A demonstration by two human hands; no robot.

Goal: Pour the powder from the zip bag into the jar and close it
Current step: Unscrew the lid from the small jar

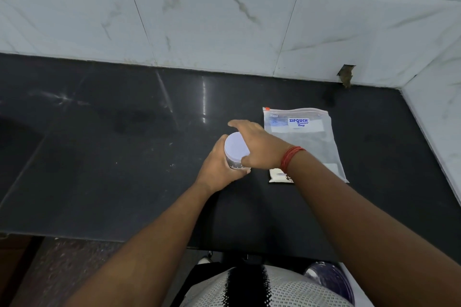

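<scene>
A small clear jar with a white lid [235, 147] stands on the black counter [124, 157], near its middle. My left hand [219, 169] grips the jar's side from the left and front. Over the lid lies my right hand [257, 144], thumb at the near rim and fingers spread past the far rim. To the right a clear zip bag [306, 139], printed "Zipouch Freezer Bag", lies flat on the counter. A little white powder [277, 177] shows in its near left corner, partly hidden by my right wrist.
White marble wall tiles [224, 20] rise behind the counter and along its right side. A small dark hole [346, 76] shows at the wall's base, back right. The counter's front edge runs just above my torso; a dark blue round object [331, 281] sits below it, right.
</scene>
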